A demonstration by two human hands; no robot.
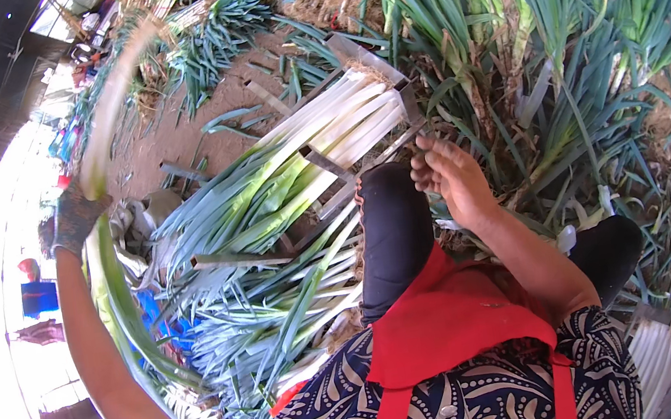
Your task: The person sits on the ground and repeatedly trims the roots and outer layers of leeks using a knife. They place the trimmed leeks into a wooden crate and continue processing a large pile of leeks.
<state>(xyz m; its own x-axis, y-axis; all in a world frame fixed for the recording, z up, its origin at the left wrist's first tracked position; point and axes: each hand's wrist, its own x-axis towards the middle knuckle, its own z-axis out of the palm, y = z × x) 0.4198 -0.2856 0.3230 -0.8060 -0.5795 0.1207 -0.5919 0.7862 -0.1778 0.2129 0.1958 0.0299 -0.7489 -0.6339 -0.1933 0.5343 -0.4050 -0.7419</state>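
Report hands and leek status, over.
Left hand gloved, shut on long leek, raised. Right hand bare, fingers curled at rack edge. Trimmed leeks stacked on rack.

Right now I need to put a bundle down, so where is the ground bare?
Bare dirt shows only between the leeks on the metal rack and the far pile. Elsewhere, leeks crowd the ground.

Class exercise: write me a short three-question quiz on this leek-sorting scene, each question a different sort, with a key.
1. True or false: the left hand wears a glove.
2. Which hand grips a leek? A) left B) right C) both
3. Fill in: the stacked leeks lie in a ____ rack.

Key: 1 true. 2 A; the right hand is bare and seems to hold no leek. 3 metal.
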